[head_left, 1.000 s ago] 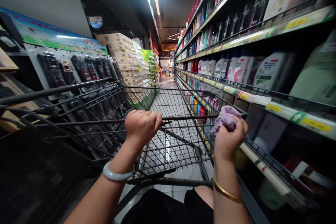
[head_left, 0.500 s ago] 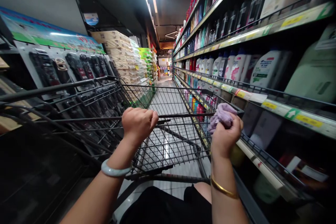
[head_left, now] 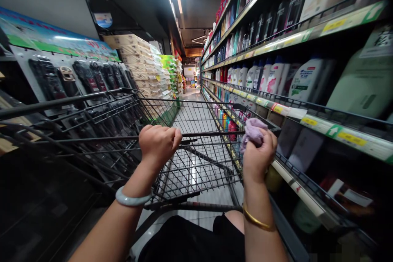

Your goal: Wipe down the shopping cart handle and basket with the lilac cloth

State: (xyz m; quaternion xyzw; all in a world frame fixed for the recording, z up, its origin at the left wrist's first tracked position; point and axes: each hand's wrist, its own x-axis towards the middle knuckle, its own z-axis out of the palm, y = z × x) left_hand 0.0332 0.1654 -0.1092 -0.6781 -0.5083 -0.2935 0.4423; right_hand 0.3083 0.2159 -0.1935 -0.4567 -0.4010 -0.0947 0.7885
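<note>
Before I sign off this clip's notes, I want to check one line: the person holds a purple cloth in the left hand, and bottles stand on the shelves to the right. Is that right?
Not quite: the head view shows the purple cloth in the right hand, not the left hand. Bottles do stand on the shelves to the right.

lilac cloth (head_left: 254,129), black gridded shopping cart (head_left: 202,134), pale grey-blue bangle (head_left: 132,201), golden bracelet (head_left: 258,223), yellow price labels (head_left: 352,138)

The cart (head_left: 211,134) looks like smooth metal, the cloth (head_left: 254,128) matt and rough, the floor (head_left: 195,96) glossy.
</note>
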